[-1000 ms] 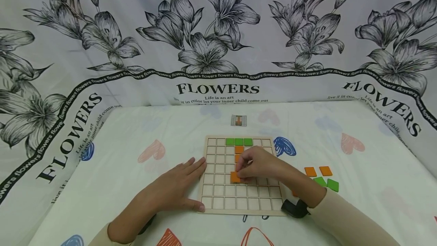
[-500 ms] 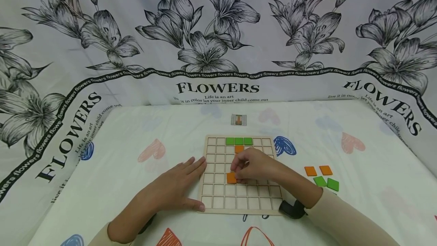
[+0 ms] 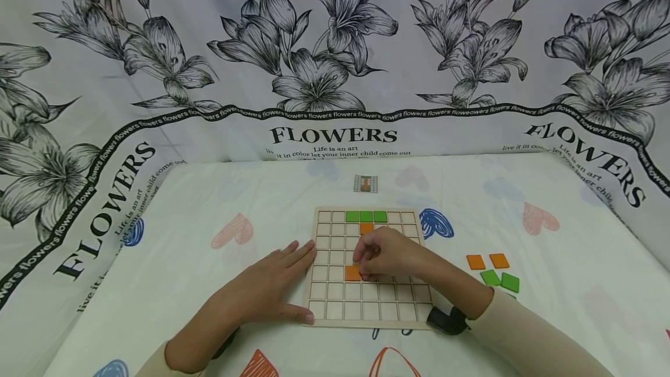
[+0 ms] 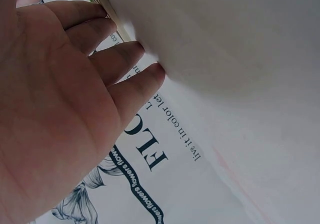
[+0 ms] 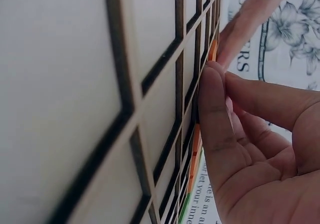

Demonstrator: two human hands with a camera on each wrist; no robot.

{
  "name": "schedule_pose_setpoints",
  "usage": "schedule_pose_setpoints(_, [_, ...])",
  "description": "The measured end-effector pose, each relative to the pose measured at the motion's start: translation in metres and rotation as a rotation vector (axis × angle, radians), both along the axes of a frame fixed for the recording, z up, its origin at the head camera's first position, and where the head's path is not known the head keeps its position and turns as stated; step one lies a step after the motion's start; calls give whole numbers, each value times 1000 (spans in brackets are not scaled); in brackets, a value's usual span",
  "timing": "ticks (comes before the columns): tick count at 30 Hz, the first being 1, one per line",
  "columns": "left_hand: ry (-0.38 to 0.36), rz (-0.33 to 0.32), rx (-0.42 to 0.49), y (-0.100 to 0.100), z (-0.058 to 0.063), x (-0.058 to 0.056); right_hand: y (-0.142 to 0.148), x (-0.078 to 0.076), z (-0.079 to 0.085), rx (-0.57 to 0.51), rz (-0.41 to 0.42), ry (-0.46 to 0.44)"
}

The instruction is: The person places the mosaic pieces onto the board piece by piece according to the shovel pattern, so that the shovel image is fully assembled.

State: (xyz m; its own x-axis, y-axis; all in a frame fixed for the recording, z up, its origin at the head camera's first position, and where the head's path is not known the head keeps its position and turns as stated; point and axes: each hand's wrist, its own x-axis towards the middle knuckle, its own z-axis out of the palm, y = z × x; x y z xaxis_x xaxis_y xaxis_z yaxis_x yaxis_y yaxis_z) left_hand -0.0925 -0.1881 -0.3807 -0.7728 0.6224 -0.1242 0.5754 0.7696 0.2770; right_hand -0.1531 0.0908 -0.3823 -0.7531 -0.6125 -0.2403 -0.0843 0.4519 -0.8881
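A square wooden grid board [image 3: 371, 311] lies on the cloth. My left hand [image 3: 267, 290] lies flat with fingers spread, fingertips and thumb touching the board's left edge. Above the middle of the board, my right hand [image 3: 389, 252] pinches an orange square tile [image 3: 352, 273] by its right side, at a cell left of the middle column. In the right wrist view, thumb and forefinger meet at that orange tile's [image 5: 213, 50] near end. Three green tiles [image 3: 366, 216] fill the top row's middle cells. Below them sits another orange tile [image 3: 367, 228]; my right hand covers the cells beneath it.
Right of the board lie loose orange tiles [image 3: 476, 262] and green tiles [image 3: 510, 283], partly behind the right forearm. A small pattern card [image 3: 366, 184] rests beyond the board's far edge. A flower-printed curtain [image 3: 335, 63] rises behind the table.
My right hand has shifted slightly left and the orange tile with it, from near the middle column into the cell to its left. My left hand has stayed still.
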Motion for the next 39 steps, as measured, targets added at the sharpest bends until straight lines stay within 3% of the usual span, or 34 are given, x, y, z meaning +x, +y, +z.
schedule_pose_setpoints(9, [8, -5, 5, 0, -2, 0, 7, 4, 0, 27, 51, 72])
schedule_pose_setpoints(16, [16, -21, 11, 1, -3, -1, 47, -3, 4, 79, 76, 102])
schedule_pose_setpoints(25, [5, -12, 2, 0, 1, 0, 123, -2, 9, 130, -18, 124])
schedule_pose_setpoints(29, [0, -11, 2, 0, 1, 1, 151, 3, 10, 250, -98, 203])
schedule_pose_setpoints(34, [-15, -2, -5, 1, 1, 1, 173, 7, 8, 400, -177, 286])
schedule_pose_setpoints(39, [-19, 2, -1, 1, 2, 1, 182, 8, 4, 451, -185, 303])
